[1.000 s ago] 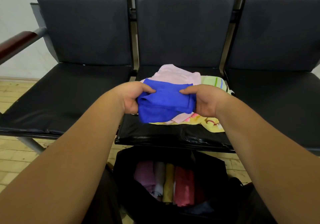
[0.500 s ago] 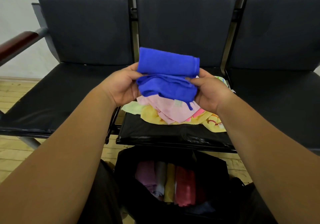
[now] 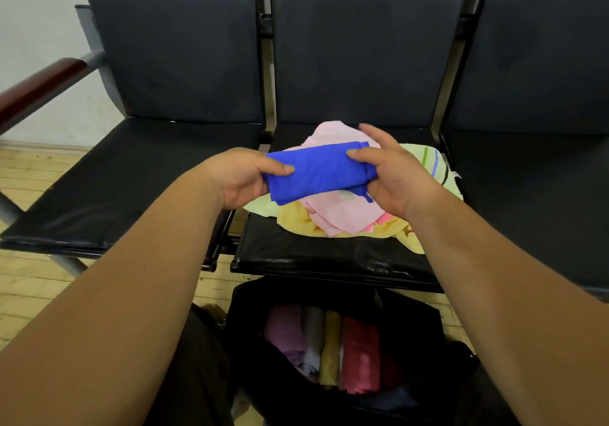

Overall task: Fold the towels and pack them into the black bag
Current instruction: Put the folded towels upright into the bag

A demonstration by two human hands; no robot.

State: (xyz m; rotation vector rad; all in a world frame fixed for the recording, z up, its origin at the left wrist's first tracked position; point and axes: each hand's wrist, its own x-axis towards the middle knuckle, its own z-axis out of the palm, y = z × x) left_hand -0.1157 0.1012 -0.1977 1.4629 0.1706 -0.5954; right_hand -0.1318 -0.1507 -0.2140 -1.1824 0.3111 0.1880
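We hold the blue towel (image 3: 318,170) at frame centre, long axis left-right, left hand (image 3: 242,180) and right hand (image 3: 393,177) each with grip clamped on an end, black bag (image 3: 412,323) straight below.

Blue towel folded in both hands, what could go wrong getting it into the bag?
The blue towel is held only at its ends by the left hand and right hand; releasing one could let the fold open. Its loose corner by the right hand may snag. The black bag already holds rolled towels, so space looks tight.
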